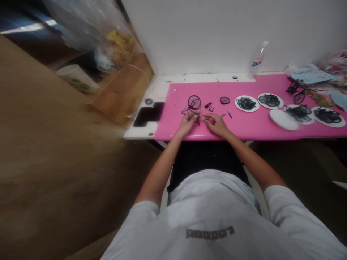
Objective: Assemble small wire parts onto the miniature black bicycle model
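Note:
My left hand [187, 123] is closed around a small black model bicycle frame [185, 111], whose thin bars stick out on both sides of the fingers. Close by on its right, my right hand [217, 125] has thumb and fingertips drawn together; whatever is between them is too small to make out. A pale, pointed piece [222, 115] shows just past the right knuckles. Beyond the hands lie a spoked toy wheel [194, 102], a second wheel [225, 100] and some little black parts [208, 105]. A thin dark screwdriver-like tool [229, 113] rests right of my right hand.
White plates hold black parts, including a left plate [238, 107] and a far right plate [338, 124]. A white lid or plate [283, 120] overlaps another. A model bicycle [299, 96] stands at right, a bottle [260, 56] behind. Dark phone-like slabs [148, 116] lie left on the table.

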Motion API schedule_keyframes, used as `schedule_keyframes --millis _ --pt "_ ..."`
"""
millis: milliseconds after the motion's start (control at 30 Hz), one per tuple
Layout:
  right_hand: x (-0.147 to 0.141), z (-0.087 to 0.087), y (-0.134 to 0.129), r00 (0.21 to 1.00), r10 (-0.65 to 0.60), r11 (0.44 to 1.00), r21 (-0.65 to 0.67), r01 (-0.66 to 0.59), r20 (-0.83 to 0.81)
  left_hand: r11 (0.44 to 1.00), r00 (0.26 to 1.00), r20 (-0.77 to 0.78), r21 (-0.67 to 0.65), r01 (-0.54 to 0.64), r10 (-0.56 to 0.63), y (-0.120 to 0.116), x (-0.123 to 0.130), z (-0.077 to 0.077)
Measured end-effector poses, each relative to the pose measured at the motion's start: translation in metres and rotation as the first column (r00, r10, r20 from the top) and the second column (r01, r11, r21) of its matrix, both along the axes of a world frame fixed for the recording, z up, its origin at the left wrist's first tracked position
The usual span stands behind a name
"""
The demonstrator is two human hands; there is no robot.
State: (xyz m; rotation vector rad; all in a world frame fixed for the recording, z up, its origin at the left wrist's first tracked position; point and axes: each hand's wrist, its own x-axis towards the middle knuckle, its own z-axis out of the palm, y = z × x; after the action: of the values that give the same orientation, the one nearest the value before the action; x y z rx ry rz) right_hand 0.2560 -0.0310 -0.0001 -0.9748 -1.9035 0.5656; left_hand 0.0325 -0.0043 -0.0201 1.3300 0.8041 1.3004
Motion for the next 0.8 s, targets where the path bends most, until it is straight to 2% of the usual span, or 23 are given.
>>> schedule_keyframes --millis 100,233,433,800 --pt "0.0002 0.0005 -0.0009 0.999 0.052 0.998 0.035 -0.052 0.009 1.000 1.000 0.023 -0.024 -0.007 0.008 0.0012 -0.0013 -0.0007" --pt "0.0001 -0.0022 0.0000 0.996 0.088 0.996 0.011 -0.088 0.004 1.000 1.000 0.011 -0.015 -0.013 0.013 0.0021 -0.0017 -0.0018" --pt "0.0014 -0.0018 0.0011 0.980 0.165 0.984 0.051 -0.171 0.107 1.000 1.000 -0.031 0.001 0.004 -0.004 -0.0008 -0.0005 0.0008" --pt "0.0022 -0.0079 0.0067 0.965 0.220 0.967 0.100 -0.235 0.142 0.999 0.999 -0.028 0.011 0.033 -0.032 -0.0005 -0.0006 -0.0001"
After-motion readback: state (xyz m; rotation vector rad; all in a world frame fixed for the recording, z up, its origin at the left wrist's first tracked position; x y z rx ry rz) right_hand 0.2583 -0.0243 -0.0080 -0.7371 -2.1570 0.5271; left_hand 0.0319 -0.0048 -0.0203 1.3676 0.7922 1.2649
